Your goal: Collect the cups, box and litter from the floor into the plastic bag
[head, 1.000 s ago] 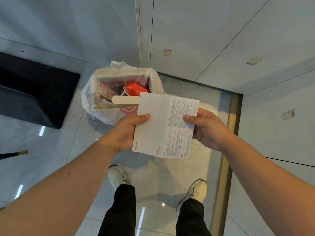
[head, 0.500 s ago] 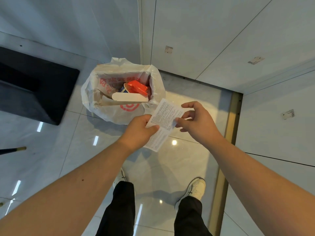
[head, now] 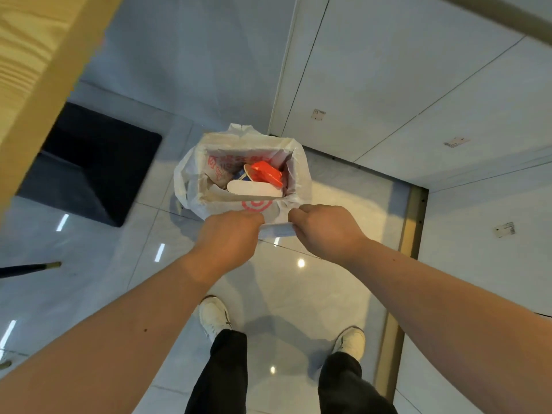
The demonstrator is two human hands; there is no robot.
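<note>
Folded since: paper (head: pixel 276 230) small between both hands

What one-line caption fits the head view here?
Both hands, left and right, grip a folded paper just short of the open plastic bag on the floor.

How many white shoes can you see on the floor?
2. One white shoe is below the left forearm, the other further right near the metal floor strip. Trouser legs cover part of each.
</note>
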